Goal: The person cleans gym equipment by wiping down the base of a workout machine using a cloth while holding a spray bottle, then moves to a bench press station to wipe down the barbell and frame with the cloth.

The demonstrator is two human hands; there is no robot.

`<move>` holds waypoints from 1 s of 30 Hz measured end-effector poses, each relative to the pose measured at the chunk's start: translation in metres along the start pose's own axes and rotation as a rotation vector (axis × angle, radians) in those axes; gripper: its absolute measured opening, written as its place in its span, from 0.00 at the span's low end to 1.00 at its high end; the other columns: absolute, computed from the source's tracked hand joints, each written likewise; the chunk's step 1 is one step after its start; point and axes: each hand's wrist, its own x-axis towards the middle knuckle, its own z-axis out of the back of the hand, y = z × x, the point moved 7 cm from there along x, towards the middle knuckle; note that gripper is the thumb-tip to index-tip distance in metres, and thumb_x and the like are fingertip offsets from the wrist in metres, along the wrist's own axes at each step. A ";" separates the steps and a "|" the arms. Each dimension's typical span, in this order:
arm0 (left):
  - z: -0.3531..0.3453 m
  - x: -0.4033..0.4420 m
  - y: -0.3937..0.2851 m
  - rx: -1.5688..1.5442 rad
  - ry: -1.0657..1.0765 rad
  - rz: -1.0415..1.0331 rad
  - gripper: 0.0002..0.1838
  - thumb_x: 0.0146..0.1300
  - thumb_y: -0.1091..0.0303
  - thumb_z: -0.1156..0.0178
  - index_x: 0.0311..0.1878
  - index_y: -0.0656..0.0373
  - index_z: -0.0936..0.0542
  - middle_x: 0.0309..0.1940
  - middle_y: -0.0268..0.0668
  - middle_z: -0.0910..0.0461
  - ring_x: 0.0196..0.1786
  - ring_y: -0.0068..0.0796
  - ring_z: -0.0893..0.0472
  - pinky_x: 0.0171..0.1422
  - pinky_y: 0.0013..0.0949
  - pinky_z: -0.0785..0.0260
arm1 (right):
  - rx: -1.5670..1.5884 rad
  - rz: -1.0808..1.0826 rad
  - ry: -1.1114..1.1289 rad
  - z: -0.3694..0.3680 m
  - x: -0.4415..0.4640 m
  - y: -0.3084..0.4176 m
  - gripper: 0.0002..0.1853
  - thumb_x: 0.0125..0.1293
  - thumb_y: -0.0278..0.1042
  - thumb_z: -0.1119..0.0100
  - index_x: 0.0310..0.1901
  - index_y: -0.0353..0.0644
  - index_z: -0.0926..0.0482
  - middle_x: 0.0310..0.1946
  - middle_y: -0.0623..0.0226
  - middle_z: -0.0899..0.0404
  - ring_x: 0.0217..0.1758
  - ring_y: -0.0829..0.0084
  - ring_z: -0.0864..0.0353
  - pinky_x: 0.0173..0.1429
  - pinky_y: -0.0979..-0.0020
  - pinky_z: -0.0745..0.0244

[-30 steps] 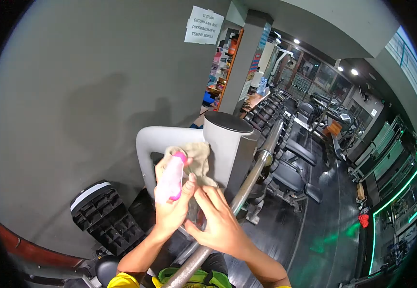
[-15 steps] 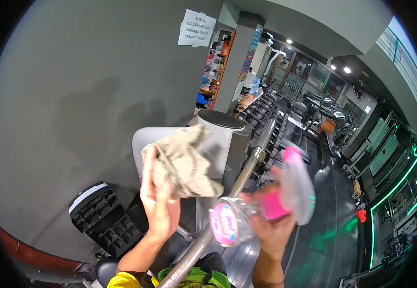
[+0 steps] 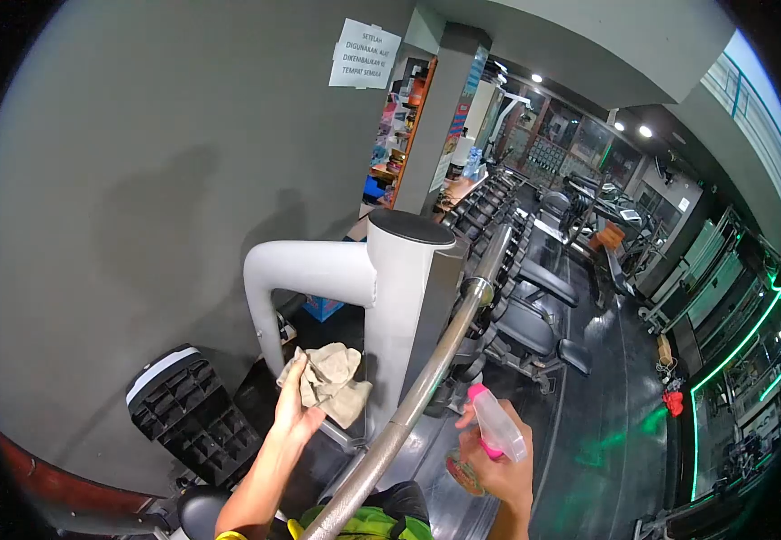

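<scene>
A crumpled beige cloth (image 3: 341, 400) is held in my left hand (image 3: 291, 409), its fingers closed on it, beside the lower part of the white machine post (image 3: 397, 310). My right hand (image 3: 509, 463) is wrapped round the neck of a clear spray bottle (image 3: 467, 472) with a pink and white spray head, to the right of the metal bar (image 3: 431, 364). The bar slants up between my two hands, and neither hand touches it.
A curved white tube (image 3: 309, 264) joins the post. Black stacked steps (image 3: 194, 405) lean near the grey wall at left. Beyond the bar are a dumbbell rack (image 3: 491, 202) and a black bench (image 3: 525, 324). A paper sign (image 3: 365, 54) hangs on the wall.
The bottle, earlier near my left hand, is now in my right hand, lower and right of the bar. My left hand has lowered with the cloth, uncovering the white post and tube.
</scene>
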 end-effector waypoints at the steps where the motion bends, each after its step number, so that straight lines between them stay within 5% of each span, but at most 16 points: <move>1: 0.005 0.001 0.003 -0.048 -0.006 0.013 0.17 0.65 0.57 0.42 0.51 0.57 0.24 0.48 0.41 0.19 0.52 0.41 0.21 0.63 0.49 0.32 | -0.040 0.010 -0.058 0.000 0.001 0.001 0.15 0.53 0.26 0.34 0.43 0.35 0.23 0.33 0.63 0.19 0.28 0.79 0.21 0.34 0.76 0.27; 8: 0.016 -0.005 0.018 -0.127 0.059 0.043 0.21 0.66 0.56 0.45 0.57 0.57 0.27 0.56 0.41 0.24 0.57 0.41 0.24 0.64 0.50 0.33 | -0.284 -0.079 -0.081 -0.007 0.011 0.016 0.11 0.57 0.35 0.35 0.32 0.34 0.22 0.20 0.63 0.21 0.24 0.78 0.22 0.31 0.76 0.29; 9: 0.021 -0.003 0.021 -0.132 0.036 0.044 0.20 0.67 0.56 0.46 0.58 0.57 0.28 0.56 0.41 0.24 0.57 0.41 0.24 0.65 0.49 0.34 | -0.286 -0.086 -0.077 -0.007 0.012 0.015 0.11 0.57 0.35 0.35 0.32 0.34 0.22 0.20 0.63 0.21 0.24 0.78 0.22 0.31 0.76 0.29; 11: 0.026 0.000 0.025 -0.117 0.036 0.038 0.20 0.70 0.55 0.51 0.60 0.55 0.29 0.57 0.40 0.25 0.59 0.39 0.25 0.67 0.47 0.36 | -0.356 -0.100 -0.051 -0.009 0.015 0.013 0.11 0.57 0.32 0.34 0.38 0.37 0.21 0.25 0.59 0.19 0.28 0.62 0.16 0.34 0.70 0.25; 24: 0.004 -0.003 0.027 -0.018 0.047 -0.129 0.25 0.73 0.48 0.62 0.64 0.52 0.34 0.60 0.38 0.28 0.61 0.37 0.28 0.66 0.46 0.36 | -0.311 -0.118 0.006 -0.009 0.032 0.013 0.12 0.59 0.36 0.35 0.38 0.37 0.22 0.25 0.58 0.19 0.28 0.61 0.16 0.35 0.69 0.25; 26: -0.018 -0.002 0.017 0.057 0.028 -0.256 0.25 0.73 0.49 0.61 0.67 0.50 0.38 0.63 0.38 0.32 0.63 0.36 0.29 0.65 0.45 0.35 | -0.274 -0.113 -0.029 -0.008 0.032 0.010 0.13 0.59 0.37 0.35 0.38 0.36 0.22 0.24 0.59 0.19 0.27 0.65 0.17 0.34 0.70 0.25; 28: -0.041 0.008 0.004 0.146 -0.048 -0.525 0.24 0.74 0.54 0.58 0.69 0.51 0.42 0.59 0.40 0.28 0.54 0.32 0.24 0.55 0.39 0.28 | -0.242 -0.106 -0.048 -0.009 0.033 0.002 0.13 0.59 0.37 0.35 0.38 0.36 0.22 0.23 0.59 0.19 0.26 0.66 0.17 0.34 0.71 0.26; 30: -0.094 0.005 -0.015 0.447 0.166 -0.798 0.26 0.74 0.55 0.58 0.68 0.61 0.42 0.63 0.47 0.33 0.60 0.36 0.27 0.67 0.40 0.39 | -0.212 -0.099 -0.071 -0.009 0.031 0.001 0.13 0.59 0.37 0.35 0.37 0.35 0.22 0.23 0.59 0.20 0.25 0.67 0.18 0.33 0.71 0.26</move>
